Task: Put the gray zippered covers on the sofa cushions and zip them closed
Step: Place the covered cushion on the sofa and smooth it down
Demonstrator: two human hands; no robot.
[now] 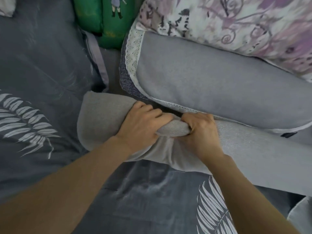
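Observation:
A sofa cushion in a gray cover (263, 159) lies across the middle of the bed, running from the centre to the right edge. Its left end is a rounded gray bulge (101, 115). My left hand (143, 125) grips the gray fabric at that end, fingers curled over a bunched fold (172, 130). My right hand (200, 130) grips the same fold from the right side, knuckles up. The two hands nearly touch. No zipper shows; it is hidden under the hands or the fabric.
A second gray cushion with white lace trim (211, 78) lies just behind. A purple floral pillow (236, 22) sits at the back right, a green printed cushion (104, 17) at the back. Dark gray leaf-print bedding (37, 98) spreads left and in front.

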